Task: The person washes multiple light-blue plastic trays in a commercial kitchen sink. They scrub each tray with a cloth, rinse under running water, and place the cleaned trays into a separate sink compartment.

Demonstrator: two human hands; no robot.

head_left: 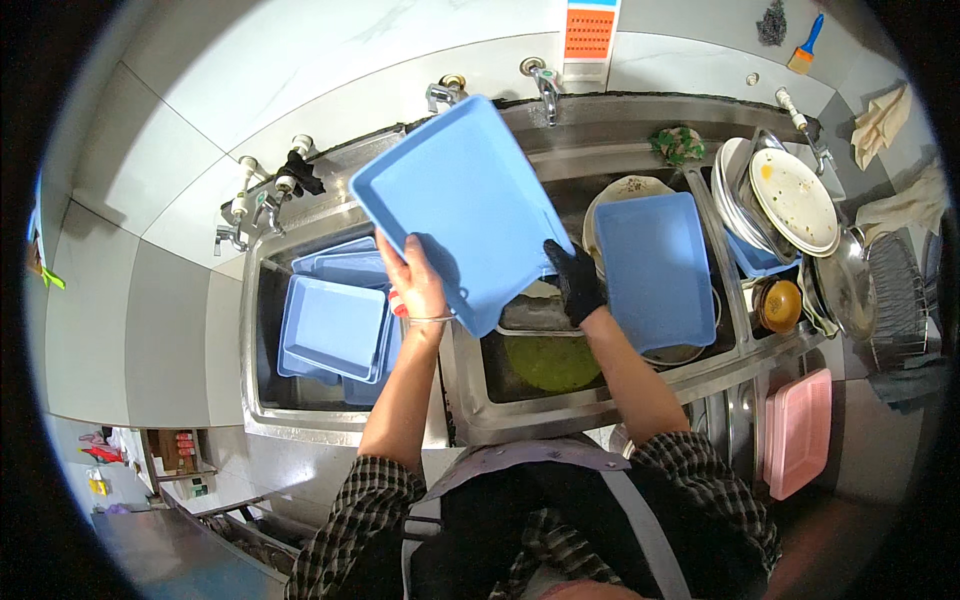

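Note:
Both of my hands hold a blue plastic tray (472,202), tilted above the sinks. My bare left hand (420,285) grips its lower left edge, with a bracelet at the wrist. A black glove covers my right hand (576,281), which grasps the lower right edge. Under the tray lies the middle sink basin (480,420), with greenish water (555,364) and a metal pan in it. Another blue tray (656,270) rests on pale plates (630,187) at that basin's right. Several blue trays (337,326) are stacked in the left basin (251,330).
Soiled plates (793,199) pile up at the far right beside a brown bowl (780,306). Taps (546,82) jut from the tiled wall. A green-and-white scrubber (677,145) sits on the back ledge. Pink baskets (799,435) stand below the right side.

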